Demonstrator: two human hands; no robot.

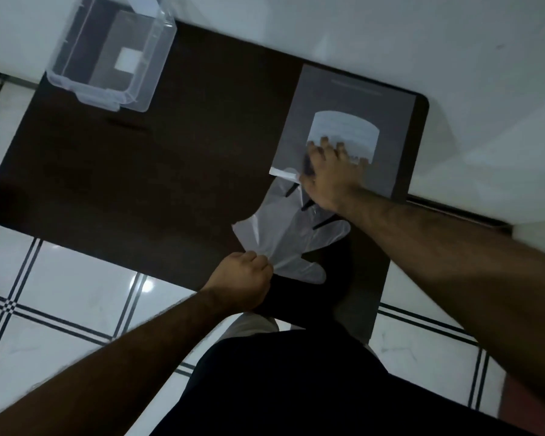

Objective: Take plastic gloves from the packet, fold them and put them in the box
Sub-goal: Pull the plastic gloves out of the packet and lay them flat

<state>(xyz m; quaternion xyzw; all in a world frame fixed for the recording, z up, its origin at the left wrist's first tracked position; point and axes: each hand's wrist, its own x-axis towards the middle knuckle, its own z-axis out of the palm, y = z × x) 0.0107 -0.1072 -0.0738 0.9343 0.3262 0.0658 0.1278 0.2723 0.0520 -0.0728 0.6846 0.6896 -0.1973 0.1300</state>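
Observation:
A grey packet (387,146) with a white label lies flat at the table's right end. My right hand (328,174) presses down on it with fingers spread. A clear plastic glove (290,237) stretches out of the packet's near edge toward me, its fingers fanned over the dark tabletop. My left hand (243,278) is closed on the glove's cuff end, close to the table's front edge. The clear plastic box (85,86) stands at the far left corner with its lid off; a small white square shows at its bottom.
The dark brown table (145,171) stands against a white wall. White floor tiles with dark lines lie to the left and below. My dark clothing fills the bottom middle of the view.

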